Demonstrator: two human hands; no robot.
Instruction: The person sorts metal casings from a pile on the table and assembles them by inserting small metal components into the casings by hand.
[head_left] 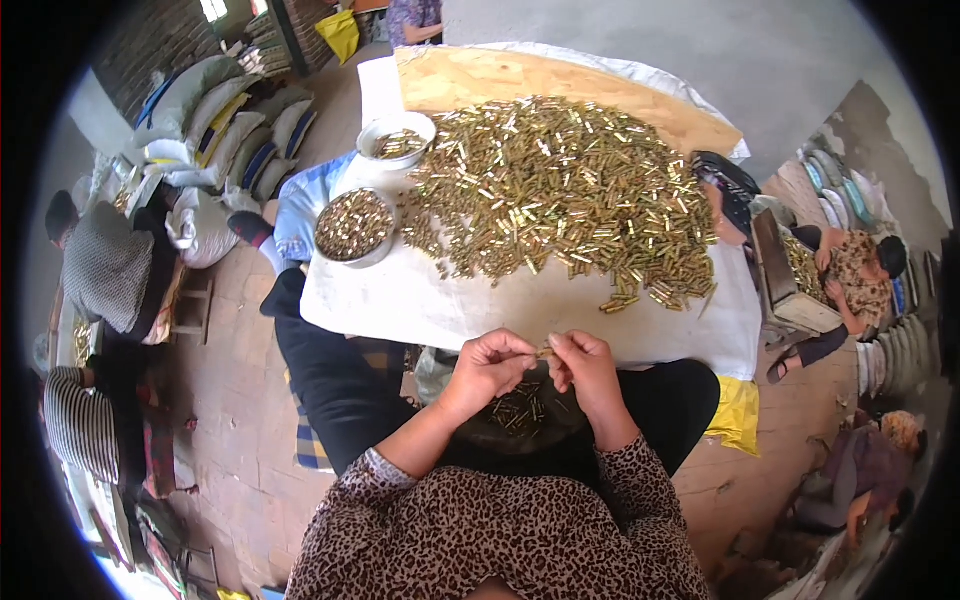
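My left hand (490,368) and my right hand (585,368) meet over my lap, just off the table's near edge. Both are closed, thumbs against fingers, pinching one small brass-coloured piece (543,352) between them; the fingers hide most of it. Beyond them, a large heap of slim brass-coloured tube-shaped pieces (570,190) spreads over the white-covered table (420,305). Left of the heap stand two pale bowls: the farther bowl (402,165) holds longer pieces, the nearer bowl (372,259) many small ones. Under my hands, more brass-coloured pieces (515,412) lie in a dark hollow at my lap.
A wooden board (500,78) borders the heap's far side. Stuffed sacks (215,120) are stacked at the far left. Several other people sit working on both sides, one beside a wooden box (808,312) of brass-coloured pieces at right. Yellow sheeting (737,415) hangs near the table's right corner.
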